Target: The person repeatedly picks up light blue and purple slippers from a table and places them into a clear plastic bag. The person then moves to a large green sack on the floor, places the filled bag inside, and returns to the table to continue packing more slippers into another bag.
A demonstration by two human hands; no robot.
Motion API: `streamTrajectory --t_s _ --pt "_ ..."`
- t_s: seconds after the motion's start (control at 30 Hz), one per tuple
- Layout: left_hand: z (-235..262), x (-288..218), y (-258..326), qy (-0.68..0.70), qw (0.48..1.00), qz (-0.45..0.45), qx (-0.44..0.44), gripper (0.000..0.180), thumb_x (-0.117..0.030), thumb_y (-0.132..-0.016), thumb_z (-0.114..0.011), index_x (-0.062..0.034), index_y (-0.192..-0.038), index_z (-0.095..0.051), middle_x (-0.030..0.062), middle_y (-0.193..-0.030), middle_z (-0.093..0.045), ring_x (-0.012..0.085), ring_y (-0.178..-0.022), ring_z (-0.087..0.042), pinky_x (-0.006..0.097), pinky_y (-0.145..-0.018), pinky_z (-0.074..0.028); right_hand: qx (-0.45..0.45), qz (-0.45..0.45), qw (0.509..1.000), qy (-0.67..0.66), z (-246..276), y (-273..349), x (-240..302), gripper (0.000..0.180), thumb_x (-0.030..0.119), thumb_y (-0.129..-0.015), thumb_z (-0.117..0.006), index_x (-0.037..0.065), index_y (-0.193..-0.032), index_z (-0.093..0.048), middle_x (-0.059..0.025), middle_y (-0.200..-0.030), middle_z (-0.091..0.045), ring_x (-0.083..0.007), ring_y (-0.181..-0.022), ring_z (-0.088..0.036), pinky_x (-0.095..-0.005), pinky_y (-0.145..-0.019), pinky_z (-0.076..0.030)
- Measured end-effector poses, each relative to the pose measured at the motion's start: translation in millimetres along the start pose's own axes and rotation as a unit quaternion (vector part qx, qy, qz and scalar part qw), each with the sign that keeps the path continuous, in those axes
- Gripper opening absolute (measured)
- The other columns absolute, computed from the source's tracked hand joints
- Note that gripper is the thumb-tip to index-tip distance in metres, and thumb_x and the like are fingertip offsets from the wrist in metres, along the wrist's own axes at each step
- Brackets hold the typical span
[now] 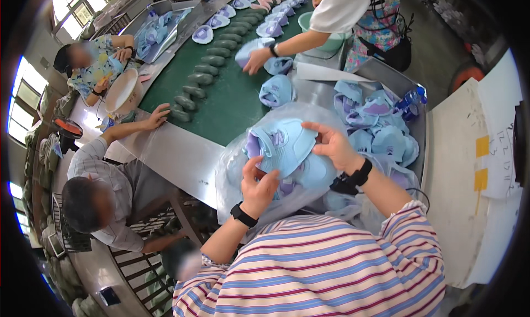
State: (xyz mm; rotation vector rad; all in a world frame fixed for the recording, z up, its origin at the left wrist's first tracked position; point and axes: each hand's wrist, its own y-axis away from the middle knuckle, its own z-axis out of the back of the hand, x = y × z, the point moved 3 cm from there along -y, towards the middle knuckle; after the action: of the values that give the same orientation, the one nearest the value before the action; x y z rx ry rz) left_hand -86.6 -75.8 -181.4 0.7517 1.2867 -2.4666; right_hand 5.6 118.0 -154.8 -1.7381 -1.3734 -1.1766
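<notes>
A light blue shoe upper (pixel 287 146) with purple lining and purple lacing is held up between my two hands. The fingers of my left hand (pixel 258 189) pinch its lower left edge by the opening. At its other end, my right hand (pixel 335 146) grips the edge between thumb and fingers. Right beneath lies a transparent plastic bag (pixel 229 176), with more blue uppers (pixel 316 172) inside it. Just beyond the held piece, another blue upper (pixel 277 92) rests at the edge of the green conveyor belt (pixel 165 88).
Dark green shoe lasts (pixel 206 70) run along the belt beside rows of uppers. On the right, a metal tray (pixel 424 151) holds piled uppers (pixel 381 110). Across the belt a co-worker's hand (pixel 256 60) handles an upper; another co-worker's hand (pixel 159 117) touches the left edge.
</notes>
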Motion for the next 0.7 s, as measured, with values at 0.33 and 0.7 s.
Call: streamTrajectory --t_s 0.33,0.7 --pt "31 14 -82 0.193 0.957 0.123 0.181 0.06 -0.02 -0.066 -0.072 -0.0012 -0.117 -0.045 0.0162 -0.11 -0.052 0.0231 -0.101 -0.05 0.032 -0.084 -0.04 0.197 -0.03 0.964 0.177 -10 16 37 0.051 -0.011 -0.069 -0.054 0.0 -0.119 -0.051 -0.0063 -0.114 -0.052 -0.0163 -0.107 -0.048 -0.0292 -0.094 -0.037" --pt "76 74 -73 0.508 0.759 0.324 0.246 0.054 0.0 -0.059 -0.076 0.0011 -0.108 -0.054 0.0063 -0.096 -0.059 0.0162 -0.09 -0.057 0.03 -0.081 -0.045 0.095 -0.011 0.976 0.196 18 0 70 0.044 -0.004 -0.077 -0.058 0.002 -0.119 -0.048 -0.008 -0.104 -0.056 -0.0115 -0.096 -0.053 -0.0253 -0.085 -0.043"
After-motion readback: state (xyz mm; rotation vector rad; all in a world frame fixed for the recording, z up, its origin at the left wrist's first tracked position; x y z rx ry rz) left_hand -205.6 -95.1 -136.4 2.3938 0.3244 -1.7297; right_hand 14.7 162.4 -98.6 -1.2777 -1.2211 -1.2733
